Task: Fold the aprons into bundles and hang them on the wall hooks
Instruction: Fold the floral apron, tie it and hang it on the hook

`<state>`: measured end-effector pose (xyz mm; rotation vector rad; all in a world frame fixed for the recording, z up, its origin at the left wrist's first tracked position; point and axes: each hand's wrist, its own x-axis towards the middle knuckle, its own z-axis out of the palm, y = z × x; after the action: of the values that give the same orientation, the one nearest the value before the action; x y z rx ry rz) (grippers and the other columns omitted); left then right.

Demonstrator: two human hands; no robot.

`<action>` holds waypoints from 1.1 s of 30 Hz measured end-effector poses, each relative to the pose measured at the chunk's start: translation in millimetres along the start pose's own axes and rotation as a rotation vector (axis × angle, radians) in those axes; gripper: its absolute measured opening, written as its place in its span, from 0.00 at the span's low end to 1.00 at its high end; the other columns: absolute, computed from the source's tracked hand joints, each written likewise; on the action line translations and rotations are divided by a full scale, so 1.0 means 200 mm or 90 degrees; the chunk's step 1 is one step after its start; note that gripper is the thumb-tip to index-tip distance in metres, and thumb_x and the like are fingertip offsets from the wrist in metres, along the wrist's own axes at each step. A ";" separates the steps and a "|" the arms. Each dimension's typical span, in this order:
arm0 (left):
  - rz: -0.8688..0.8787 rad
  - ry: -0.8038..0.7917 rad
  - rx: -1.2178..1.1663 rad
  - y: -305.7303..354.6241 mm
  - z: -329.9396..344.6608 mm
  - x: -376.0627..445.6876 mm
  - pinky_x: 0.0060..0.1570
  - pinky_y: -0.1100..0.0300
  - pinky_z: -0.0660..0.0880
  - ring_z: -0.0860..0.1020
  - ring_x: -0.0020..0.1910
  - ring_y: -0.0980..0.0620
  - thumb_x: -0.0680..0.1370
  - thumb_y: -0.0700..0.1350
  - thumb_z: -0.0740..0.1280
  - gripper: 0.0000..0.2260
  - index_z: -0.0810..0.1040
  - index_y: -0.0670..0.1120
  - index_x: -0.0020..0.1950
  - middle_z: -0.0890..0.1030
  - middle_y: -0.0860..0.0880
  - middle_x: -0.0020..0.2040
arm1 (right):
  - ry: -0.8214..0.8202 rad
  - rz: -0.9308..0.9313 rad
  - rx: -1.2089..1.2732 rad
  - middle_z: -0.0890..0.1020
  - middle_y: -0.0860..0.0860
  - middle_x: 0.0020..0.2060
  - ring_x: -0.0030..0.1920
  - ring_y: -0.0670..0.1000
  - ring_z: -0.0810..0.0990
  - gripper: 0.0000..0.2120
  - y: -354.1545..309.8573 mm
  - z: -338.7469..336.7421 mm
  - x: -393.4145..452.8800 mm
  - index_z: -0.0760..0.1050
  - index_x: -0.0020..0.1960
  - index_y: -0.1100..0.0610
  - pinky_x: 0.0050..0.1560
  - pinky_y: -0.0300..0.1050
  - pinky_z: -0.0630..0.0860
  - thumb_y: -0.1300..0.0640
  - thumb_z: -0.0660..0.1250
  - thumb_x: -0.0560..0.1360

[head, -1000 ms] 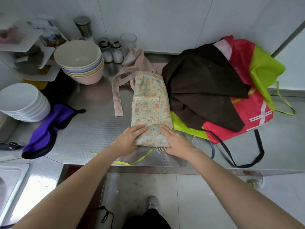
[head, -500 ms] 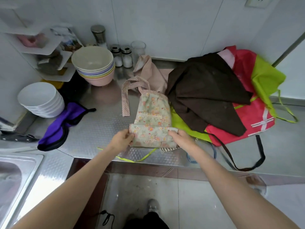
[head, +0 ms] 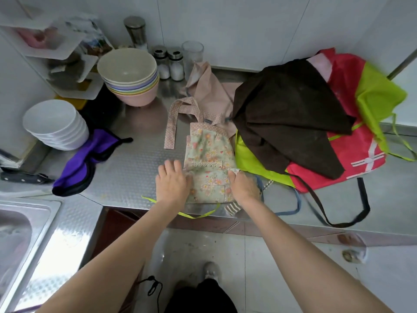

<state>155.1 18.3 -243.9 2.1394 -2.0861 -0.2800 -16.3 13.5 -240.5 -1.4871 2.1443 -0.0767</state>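
Floral apron (head: 208,163) half-rolled at the near edge of the surface (head: 133,168).
Left hand (head: 172,182) lies flat with fingers spread against the roll's left end; right hand (head: 242,186) pinches its right end. Folding step; next, probably another turn toward the far strap (head: 172,123).

Steel bench (head: 135,168) carrying floral apron (head: 208,154), purple cloth (head: 83,163), white bowl stack (head: 55,124), coloured bowl stack (head: 129,75), shakers (head: 168,63), plus brown (head: 286,114), red (head: 352,152), lime (head: 379,98) aprons piled right.
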 end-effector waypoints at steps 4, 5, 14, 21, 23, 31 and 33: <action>0.396 -0.125 0.055 -0.03 0.05 0.01 0.69 0.47 0.64 0.65 0.71 0.43 0.71 0.63 0.43 0.36 0.59 0.47 0.74 0.65 0.42 0.72 | 0.006 0.000 0.013 0.75 0.61 0.59 0.58 0.61 0.75 0.18 -0.01 -0.01 -0.03 0.61 0.65 0.62 0.46 0.50 0.68 0.50 0.52 0.82; 0.398 -0.210 0.078 -0.04 0.05 0.01 0.73 0.51 0.54 0.58 0.74 0.46 0.67 0.68 0.40 0.41 0.51 0.49 0.77 0.59 0.44 0.75 | 0.045 -0.051 -0.019 0.72 0.60 0.61 0.60 0.61 0.72 0.19 -0.01 -0.02 -0.05 0.60 0.67 0.61 0.48 0.50 0.69 0.52 0.56 0.81; 0.299 -0.338 -0.092 -0.05 0.02 0.06 0.72 0.61 0.52 0.56 0.72 0.51 0.60 0.64 0.67 0.49 0.51 0.54 0.76 0.58 0.51 0.73 | -0.093 -0.433 -0.309 0.47 0.53 0.76 0.76 0.53 0.43 0.42 0.11 -0.01 -0.06 0.45 0.77 0.59 0.75 0.48 0.45 0.50 0.67 0.73; 0.040 -0.381 -0.419 -0.08 -0.05 0.14 0.61 0.59 0.70 0.74 0.60 0.49 0.50 0.60 0.72 0.41 0.69 0.51 0.61 0.75 0.51 0.58 | -0.132 -0.339 -0.058 0.72 0.51 0.68 0.68 0.52 0.71 0.31 0.09 -0.12 0.09 0.68 0.70 0.53 0.63 0.41 0.67 0.53 0.72 0.70; -0.020 -0.378 -0.526 -0.10 -0.05 0.15 0.61 0.54 0.72 0.76 0.57 0.50 0.51 0.60 0.74 0.36 0.73 0.50 0.57 0.78 0.51 0.54 | -0.173 -0.277 0.019 0.80 0.53 0.60 0.62 0.54 0.75 0.27 0.08 -0.17 0.14 0.75 0.64 0.55 0.55 0.43 0.71 0.48 0.74 0.68; -0.178 -0.273 -0.635 -0.05 0.00 0.18 0.59 0.54 0.75 0.80 0.53 0.50 0.73 0.53 0.70 0.14 0.79 0.46 0.53 0.82 0.47 0.53 | -0.174 -0.203 0.041 0.80 0.51 0.37 0.41 0.51 0.78 0.22 -0.01 -0.19 0.30 0.77 0.37 0.58 0.36 0.45 0.68 0.37 0.72 0.65; -0.209 -0.249 -0.623 -0.03 0.02 0.21 0.59 0.53 0.75 0.80 0.53 0.48 0.73 0.54 0.69 0.13 0.78 0.46 0.51 0.82 0.46 0.53 | -0.171 -0.199 0.007 0.81 0.52 0.40 0.43 0.52 0.79 0.24 -0.04 -0.20 0.33 0.78 0.40 0.58 0.39 0.47 0.70 0.36 0.72 0.65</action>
<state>161.2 -23.0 -249.9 1.8102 -1.2257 -1.4842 -44.1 -58.0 -228.5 -1.7091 1.6894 0.0008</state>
